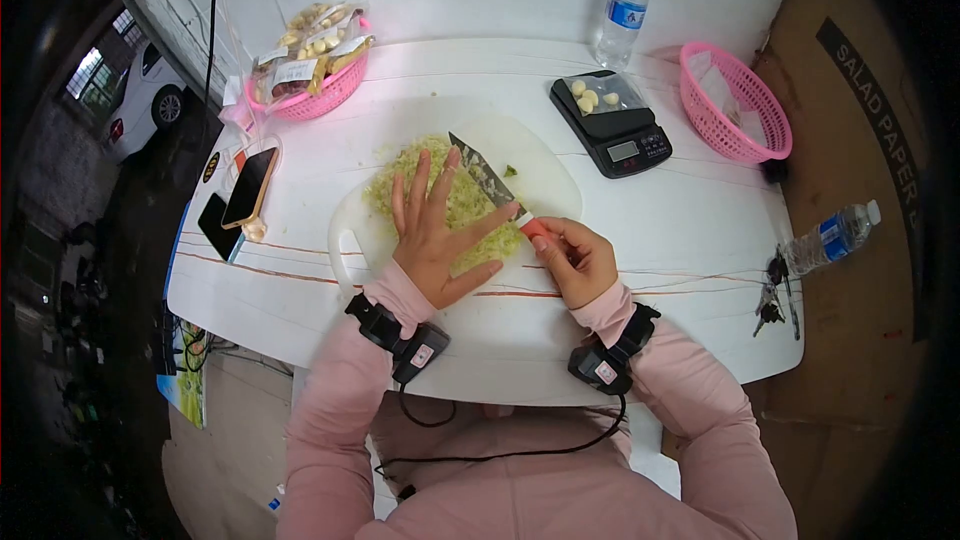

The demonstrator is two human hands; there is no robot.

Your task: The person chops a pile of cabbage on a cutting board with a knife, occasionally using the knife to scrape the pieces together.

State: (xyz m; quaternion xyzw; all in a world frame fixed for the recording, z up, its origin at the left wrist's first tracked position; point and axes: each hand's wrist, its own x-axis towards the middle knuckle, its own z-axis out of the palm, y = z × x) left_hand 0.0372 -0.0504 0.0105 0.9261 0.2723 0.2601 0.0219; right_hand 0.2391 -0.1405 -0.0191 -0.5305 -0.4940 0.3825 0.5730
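My right hand (578,258) is closed round the red handle of a kitchen knife (487,176). The blade points up and to the left, with pale bits stuck to it. Over a heap of finely chopped pale green vegetable (455,205) my left hand (433,225) is spread, its fingers apart and its fingertips close to the blade. The heap lies on a white cutting board (553,185) with a handle slot at its lower left. A small green scrap (511,171) sits on the board right of the blade.
A black kitchen scale (640,145) holds a bag of garlic cloves (600,95). Pink baskets stand at left (335,93) and right (735,105). Two phones (250,188) lie at the left edge. Water bottles stand behind (622,20) and lie at right (832,237), near keys (770,305).
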